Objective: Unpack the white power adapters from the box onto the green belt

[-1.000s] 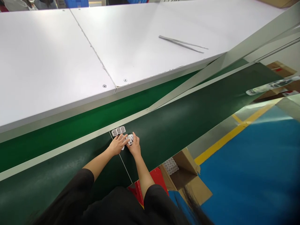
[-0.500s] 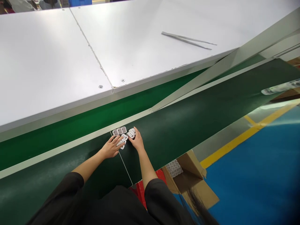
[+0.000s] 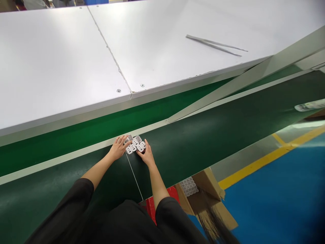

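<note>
1. The left hand [image 3: 118, 148] lies palm down on the dark green conveyor belt [image 3: 203, 135], its fingers loosely spread and resting on the left edge of a cluster of small white plastic parts with slots [image 3: 135, 145].
2. The right hand [image 3: 146, 155] rests just right of and below the same cluster, its fingertips touching the nearest pieces; the fingers are lightly curled together, and whether they pinch a piece cannot be told.
3. The small white plastic parts sit packed together, touching one another, on the belt just below the pale metal rail [image 3: 76, 156] that runs along the belt's far edge, and close to a thin light seam line across the belt.
4. Both forearms are bare, with black sleeves [image 3: 76, 203] at the bottom of the view.
5. Beyond the rail lies a brighter green strip, and above it a wide white tabletop [image 3: 63, 67] made of joined panels with small screws near the seam.
6. A pair of long grey metal tweezers [image 3: 215, 45] lies on the tabletop, well apart from the hands.
7. Below the belt's near edge stands an open brown cardboard box [image 3: 213, 200] holding a clear compartmented tray [image 3: 189, 186], on a blue floor with a yellow line [image 3: 266, 159].
</note>
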Demonstrator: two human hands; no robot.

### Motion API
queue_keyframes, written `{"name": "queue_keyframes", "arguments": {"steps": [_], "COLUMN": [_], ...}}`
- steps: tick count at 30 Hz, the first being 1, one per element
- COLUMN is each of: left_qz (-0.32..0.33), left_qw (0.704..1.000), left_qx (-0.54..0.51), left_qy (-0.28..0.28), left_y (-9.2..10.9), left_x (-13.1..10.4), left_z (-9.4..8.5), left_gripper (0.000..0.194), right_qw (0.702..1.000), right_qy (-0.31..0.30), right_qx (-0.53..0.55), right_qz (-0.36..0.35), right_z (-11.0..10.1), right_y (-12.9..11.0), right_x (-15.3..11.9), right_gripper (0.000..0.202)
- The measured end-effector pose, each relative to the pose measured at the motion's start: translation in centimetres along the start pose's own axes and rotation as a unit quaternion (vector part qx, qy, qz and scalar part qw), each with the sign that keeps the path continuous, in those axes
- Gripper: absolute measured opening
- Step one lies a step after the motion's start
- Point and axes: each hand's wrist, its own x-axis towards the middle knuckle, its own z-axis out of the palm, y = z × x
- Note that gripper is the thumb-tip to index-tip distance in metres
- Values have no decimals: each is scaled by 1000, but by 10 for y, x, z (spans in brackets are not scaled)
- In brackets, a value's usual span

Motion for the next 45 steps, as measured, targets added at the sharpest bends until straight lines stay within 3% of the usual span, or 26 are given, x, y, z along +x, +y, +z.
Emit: {"name": "queue_keyframes", "arguments": {"steps": [4,6,9,12,17,24,26,28,30,31,33,35,37,40,42,45], "left_qz": [-82,-120,-152,-157,-163,-122,-118,-129,-160,-186,-261,-362,-476,-627,-696,-749], "left_qw": [994,986,975,967,958,954,956,957,956,953,939,905,846,725,651,580], "left_qx": [-71,-111,-165,-202,-236,-271,-269,-260,-241,-227,-186,-131,-73,-4,23,47], "left_qy": [10,9,4,-5,-22,-28,-16,9,46,69,123,180,231,284,303,316], "left_y": [-4,-8,-12,-12,-7,3,0,-12,-36,-51,-81,-102,-108,-96,-87,-90], "left_x": [-6,-9,-7,2,17,45,40,15,-38,-75,-171,-287,-411,-582,-674,-777], "left_z": [7,11,18,25,33,39,36,27,14,6,-9,-21,-28,-25,-18,-9], "left_gripper": [79,83,87,95,88,78,76,74,71,69,65,61,56,49,47,46], "right_qw": [999,998,981,961,950,944,939,928,911,903,890,890,882,846,803,719], "right_qy": [-14,29,106,99,104,160,177,207,241,252,258,204,122,-36,-130,-227], "right_qx": [-33,-60,-120,-190,-239,-255,-258,-262,-259,-251,-219,-183,-157,-157,-173,-191], "right_qz": [10,-9,-105,-173,-174,-136,-140,-164,-211,-241,-306,-365,-427,-508,-556,-629], "right_z": [-10,-17,-16,4,33,21,19,23,35,44,70,105,148,223,280,379], "right_y": [-5,-11,-26,-39,-32,-10,-10,-13,-22,-28,-45,-67,-94,-136,-164,-206], "right_x": [-9,-9,1,14,17,17,16,7,-10,-22,-48,-79,-119,-191,-243,-322], "right_gripper": [91,76,56,47,45,50,51,50,47,46,42,42,44,47,50,53]}}
